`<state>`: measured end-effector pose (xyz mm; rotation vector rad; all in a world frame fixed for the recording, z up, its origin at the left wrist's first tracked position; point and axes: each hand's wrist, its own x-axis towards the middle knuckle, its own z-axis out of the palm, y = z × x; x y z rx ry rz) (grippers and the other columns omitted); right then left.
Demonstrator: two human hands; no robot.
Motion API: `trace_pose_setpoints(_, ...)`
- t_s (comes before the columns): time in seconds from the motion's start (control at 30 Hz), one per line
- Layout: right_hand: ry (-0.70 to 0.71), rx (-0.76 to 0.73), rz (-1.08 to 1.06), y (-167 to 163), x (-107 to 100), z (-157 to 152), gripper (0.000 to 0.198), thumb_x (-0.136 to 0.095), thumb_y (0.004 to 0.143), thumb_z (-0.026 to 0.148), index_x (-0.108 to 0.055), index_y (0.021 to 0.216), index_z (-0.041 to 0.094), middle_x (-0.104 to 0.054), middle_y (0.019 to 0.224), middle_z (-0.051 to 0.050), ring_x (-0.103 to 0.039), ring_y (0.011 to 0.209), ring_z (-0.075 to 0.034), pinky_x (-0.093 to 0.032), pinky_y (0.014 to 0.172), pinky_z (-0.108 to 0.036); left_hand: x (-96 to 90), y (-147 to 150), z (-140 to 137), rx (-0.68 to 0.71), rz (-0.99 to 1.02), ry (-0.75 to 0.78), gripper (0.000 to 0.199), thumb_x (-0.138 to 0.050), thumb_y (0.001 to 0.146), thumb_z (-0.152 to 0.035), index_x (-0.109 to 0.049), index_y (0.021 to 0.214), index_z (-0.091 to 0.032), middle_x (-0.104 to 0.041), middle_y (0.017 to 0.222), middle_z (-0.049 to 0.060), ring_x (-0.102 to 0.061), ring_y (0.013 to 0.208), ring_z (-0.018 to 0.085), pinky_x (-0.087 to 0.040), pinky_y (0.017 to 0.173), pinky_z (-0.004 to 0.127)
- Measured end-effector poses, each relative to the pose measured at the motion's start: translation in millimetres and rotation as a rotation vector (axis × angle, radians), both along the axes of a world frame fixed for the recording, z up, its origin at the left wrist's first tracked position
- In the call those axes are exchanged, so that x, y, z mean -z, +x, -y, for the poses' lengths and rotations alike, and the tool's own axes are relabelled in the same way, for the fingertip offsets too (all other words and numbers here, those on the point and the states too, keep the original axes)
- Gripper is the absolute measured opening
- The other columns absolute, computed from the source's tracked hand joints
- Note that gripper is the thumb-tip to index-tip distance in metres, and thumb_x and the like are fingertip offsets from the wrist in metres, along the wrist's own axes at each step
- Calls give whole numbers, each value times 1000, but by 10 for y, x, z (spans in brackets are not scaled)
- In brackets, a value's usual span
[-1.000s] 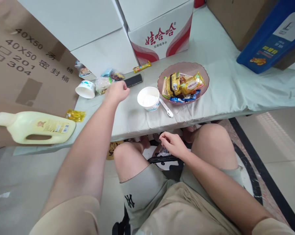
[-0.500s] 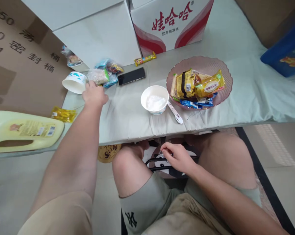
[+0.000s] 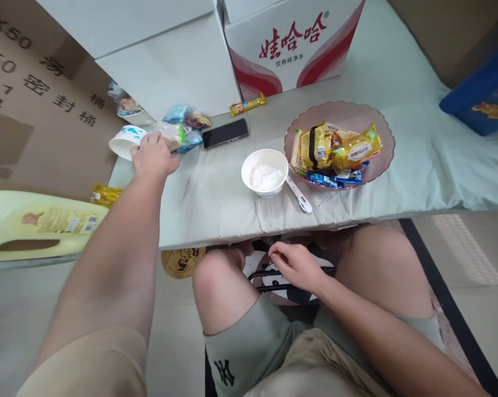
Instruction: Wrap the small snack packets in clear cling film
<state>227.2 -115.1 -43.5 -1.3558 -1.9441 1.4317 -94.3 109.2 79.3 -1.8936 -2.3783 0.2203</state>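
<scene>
My left hand point(image 3: 154, 156) reaches to the back left of the table, between a paper bowl point(image 3: 127, 141) tipped on its side and a clear-wrapped snack packet point(image 3: 173, 135). Its fingers curl downward there, and their tips are hidden, so a grip on either one cannot be made out. Low over my lap, my right hand point(image 3: 296, 266) is closed in a pinch on a crumpled clear plastic wrapper point(image 3: 273, 264). A second paper bowl point(image 3: 264, 172) stands upright with clear plastic inside. Beside it lies a white plastic utensil point(image 3: 299, 195).
A pink ribbed dish point(image 3: 387, 140) holds several wrapped snacks. Behind are a phone point(image 3: 226, 133), a yellow snack stick point(image 3: 247, 104) and a white carton point(image 3: 290, 49). A pale yellow jug point(image 3: 46, 223) lies at left; a blue container point(image 3: 480, 94) is at right.
My left hand has shifted slightly left, closer to the tipped bowl, and covers part of the packet. My right hand stays pinched over my lap. The view has tilted slightly.
</scene>
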Motion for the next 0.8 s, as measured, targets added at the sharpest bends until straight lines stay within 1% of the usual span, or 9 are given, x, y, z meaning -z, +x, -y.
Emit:
trace_pose_setpoints(0.1,21,-17,22,29,-12,81,17,-49,92,22,-66,90,22,-68,71,0,-59,64,-16,-35,62,-25,-158,19,224,48,80,48,62,-58,90,-21,-40,147,-7,-37,162,16,-32,150,32,-28,123,59)
trace_pose_setpoints(0.2,37,-20,22,81,-25,148,18,-49,93,23,-67,91,22,-69,73,0,-59,66,-16,-34,63,-25,-168,122,527,140,135,92,64,-56,87,-18,-41,148,-4,-37,162,16,-33,152,28,-28,128,43)
trace_pose_setpoints(0.3,66,-28,14,137,-23,179,19,-49,93,22,-67,92,22,-69,72,0,-59,65,-16,-33,64,-25,50,354,973,276,261,109,65,-56,85,-21,-44,148,-7,-40,161,16,-35,152,26,-26,129,39)
trace_pose_setpoints(0.47,115,-2,30,205,15,170,18,-51,92,21,-69,89,22,-69,71,0,-59,65,-16,-31,62,-25,600,822,1809,470,556,-2,53,-51,86,-30,-59,137,-18,-50,155,12,-47,145,28,-38,124,43)
trace_pose_setpoints(0.53,120,5,26,218,30,169,19,-51,92,22,-69,90,23,-70,73,-1,-59,66,-16,-31,63,-25,722,945,2028,438,668,48,34,-50,88,-34,-71,113,-22,-58,148,10,-55,138,27,-43,120,42)
trace_pose_setpoints(0.63,124,1,20,222,40,174,19,-51,92,22,-70,91,23,-71,74,-1,-61,68,-17,-32,63,-26,769,1040,2146,254,737,280,21,-51,89,-34,-67,83,-23,-65,136,10,-61,129,25,-47,116,43)
trace_pose_setpoints(0.7,126,-2,11,212,37,170,18,-52,92,21,-70,90,23,-71,74,-2,-61,69,-18,-32,63,-26,758,1068,2100,90,728,436,16,-56,87,-36,-64,91,-23,-60,136,14,-58,132,25,-49,113,44)
trace_pose_setpoints(0.73,127,-3,4,203,35,165,18,-52,92,21,-70,89,23,-70,73,-1,-61,68,-17,-32,63,-26,751,1078,2051,26,715,476,24,-61,84,-37,-62,102,-22,-56,140,16,-53,137,26,-48,113,44)
trace_pose_setpoints(0.8,126,-3,-11,179,35,151,18,-52,92,21,-70,88,23,-70,72,-1,-60,67,-17,-33,63,-26,742,1094,1927,-17,683,466,59,-72,77,-41,-54,128,-18,-42,153,22,-39,149,29,-40,120,46)
